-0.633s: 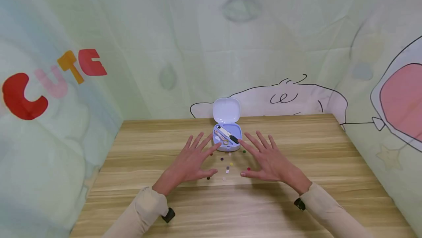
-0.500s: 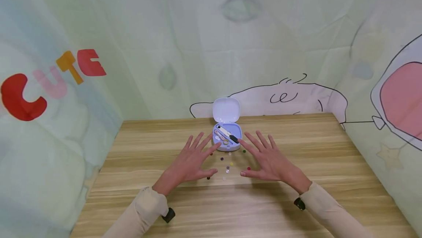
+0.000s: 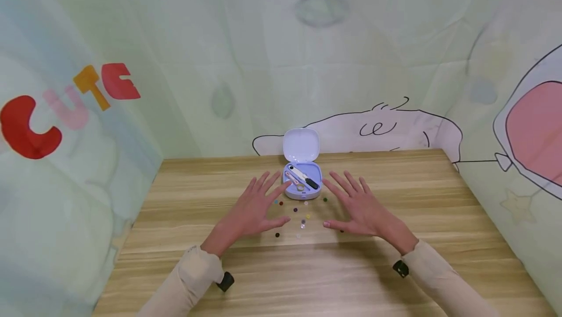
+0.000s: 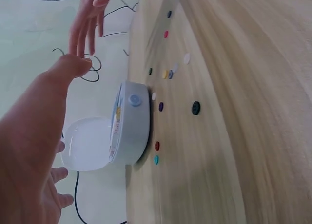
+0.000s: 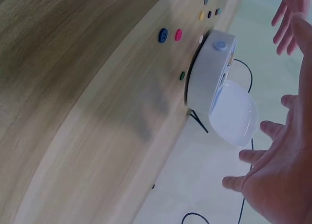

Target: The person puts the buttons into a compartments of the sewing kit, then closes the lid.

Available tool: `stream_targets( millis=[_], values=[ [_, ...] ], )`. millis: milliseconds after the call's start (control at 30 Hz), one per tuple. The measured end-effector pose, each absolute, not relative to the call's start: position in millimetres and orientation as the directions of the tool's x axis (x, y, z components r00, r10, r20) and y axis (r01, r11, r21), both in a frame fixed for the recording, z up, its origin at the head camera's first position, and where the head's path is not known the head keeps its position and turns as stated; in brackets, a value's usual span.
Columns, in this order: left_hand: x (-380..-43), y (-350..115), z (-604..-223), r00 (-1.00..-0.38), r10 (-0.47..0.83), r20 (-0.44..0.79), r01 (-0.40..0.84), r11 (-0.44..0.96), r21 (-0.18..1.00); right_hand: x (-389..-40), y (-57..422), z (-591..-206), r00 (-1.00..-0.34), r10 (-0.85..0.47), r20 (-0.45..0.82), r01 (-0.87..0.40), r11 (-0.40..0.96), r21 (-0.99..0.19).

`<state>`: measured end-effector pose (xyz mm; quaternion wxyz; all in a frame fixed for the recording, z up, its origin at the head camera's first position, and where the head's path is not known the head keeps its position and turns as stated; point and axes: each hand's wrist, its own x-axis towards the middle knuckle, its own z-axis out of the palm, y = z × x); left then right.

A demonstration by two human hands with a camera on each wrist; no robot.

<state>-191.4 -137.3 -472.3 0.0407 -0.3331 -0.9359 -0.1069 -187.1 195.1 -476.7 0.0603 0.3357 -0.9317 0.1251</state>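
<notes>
My left hand (image 3: 254,209) hovers over the table with its fingers spread, holding nothing. My right hand (image 3: 364,212) mirrors it on the other side, fingers spread likewise. Between and beyond them stands a small lilac box (image 3: 304,196), its white lid (image 3: 301,145) tipped back. Inside lie a white tool with a black end (image 3: 304,177), a pinkish slim item (image 3: 291,177) and a small yellowish round item (image 3: 300,187). Several small buttons lie scattered before the box, among them a dark green one (image 4: 196,108), a pink one (image 5: 178,35) and a blue one (image 5: 163,35).
The wood-grain table (image 3: 197,180) ends at a printed curtain (image 3: 197,63) behind the box. Curtain panels also flank the left and right sides. Each wrist wears a dark device, the left one (image 3: 226,281) and the right one (image 3: 401,268), below beige sleeves.
Both hands have shifted slightly forward and a little apart. A light blue button beside the left hand now shows, and the pink button near the right thumb is hidden in the head view.
</notes>
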Motion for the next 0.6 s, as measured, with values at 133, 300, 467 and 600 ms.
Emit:
stream_targets(
  millis=[133, 300, 467, 600],
  values=[
    [-194.8, -137.2, -468.4, -0.803, 0.567, 0.184, 0.595, 0.749, 0.291, -191.5, 200.7, -478.9, -0.758, -0.610, 0.230, -0.652, 0.704, -0.280],
    [-200.4, -136.6, -463.2, -0.861, 0.468, 0.198, 0.501, 0.712, 0.492, -197.0, 206.9, -481.3, -0.764, -0.583, 0.276, -0.643, 0.657, -0.393],
    [-207.7, -134.5, -461.4, -0.905, 0.355, 0.234, 0.411, 0.592, 0.693, -198.8, 212.4, -482.8, -0.805, -0.534, 0.258, -0.580, 0.616, -0.533],
    [-214.2, -132.0, -464.1, -0.942, 0.257, 0.216, 0.309, 0.413, 0.857, -197.8, 217.0, -484.7, -0.837, -0.485, 0.252, -0.519, 0.560, -0.645]
  ],
)
